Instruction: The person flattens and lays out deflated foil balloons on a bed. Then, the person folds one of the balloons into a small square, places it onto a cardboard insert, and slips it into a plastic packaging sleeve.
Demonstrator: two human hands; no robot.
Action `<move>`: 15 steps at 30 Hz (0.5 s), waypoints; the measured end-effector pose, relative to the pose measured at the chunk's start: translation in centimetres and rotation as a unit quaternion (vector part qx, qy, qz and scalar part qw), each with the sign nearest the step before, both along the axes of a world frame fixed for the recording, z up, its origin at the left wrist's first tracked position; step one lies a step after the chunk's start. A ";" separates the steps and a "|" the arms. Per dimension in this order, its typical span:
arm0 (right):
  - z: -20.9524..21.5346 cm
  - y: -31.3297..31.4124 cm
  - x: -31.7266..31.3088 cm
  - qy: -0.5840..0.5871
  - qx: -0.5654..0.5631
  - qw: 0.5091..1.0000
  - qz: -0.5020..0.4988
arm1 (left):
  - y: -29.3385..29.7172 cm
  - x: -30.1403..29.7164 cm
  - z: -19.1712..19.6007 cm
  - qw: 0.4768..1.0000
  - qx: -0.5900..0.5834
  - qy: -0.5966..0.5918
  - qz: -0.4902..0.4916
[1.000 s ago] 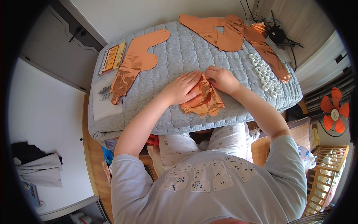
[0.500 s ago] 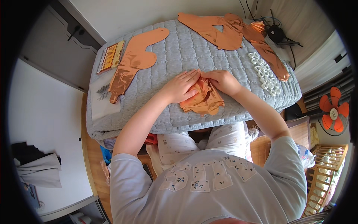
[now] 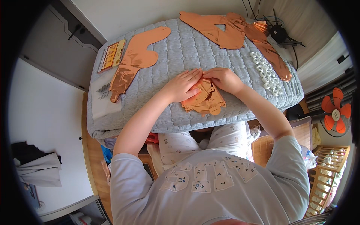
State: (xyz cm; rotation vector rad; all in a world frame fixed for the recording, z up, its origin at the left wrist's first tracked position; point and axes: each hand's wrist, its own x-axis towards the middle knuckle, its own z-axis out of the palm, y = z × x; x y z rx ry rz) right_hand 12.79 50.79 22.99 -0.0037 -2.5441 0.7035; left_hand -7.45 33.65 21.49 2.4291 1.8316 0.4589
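A crumpled, folded copper-coloured foil balloon [image 3: 207, 100] lies on the near part of the quilted mattress [image 3: 150, 118], straight in front of me. Flat across its left side rests my left hand [image 3: 183, 86], fingers stretched out and thumb a little apart. From the right, my right hand [image 3: 224, 79] is curled with its fingertips pinching the balloon's far edge, close to the left fingertips. Its lower folds spread toward me, uncovered.
Flat foil balloons lie around: one at left [image 3: 138, 60], one at the back [image 3: 213, 30], one at right [image 3: 272, 52]. Several white ribbon rolls [image 3: 267, 73] sit nearby. At left are a printed packet [image 3: 111, 56] and clear plastic bag [image 3: 107, 98]. A fan [image 3: 335, 111] stands right.
The folded balloon lies flatter and neater under my hands than before. My right hand has shifted very slightly; the left stays pressed on the foil.
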 end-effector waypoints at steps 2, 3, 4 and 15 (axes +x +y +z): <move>-0.4 0.4 0.3 0.009 -0.002 1.000 0.008 | 0.0 0.1 0.1 1.000 0.002 0.004 -0.001; -0.4 0.4 0.3 0.009 -0.002 1.000 0.008 | 0.0 0.1 0.1 1.000 0.004 0.008 0.000; -0.4 0.4 0.2 0.003 -0.003 1.000 0.006 | 0.0 0.0 0.1 1.000 0.004 0.008 0.000; 0.0 -0.1 -0.2 -0.014 0.013 1.000 -0.003 | 0.0 -0.1 -0.1 1.000 0.008 0.000 -0.005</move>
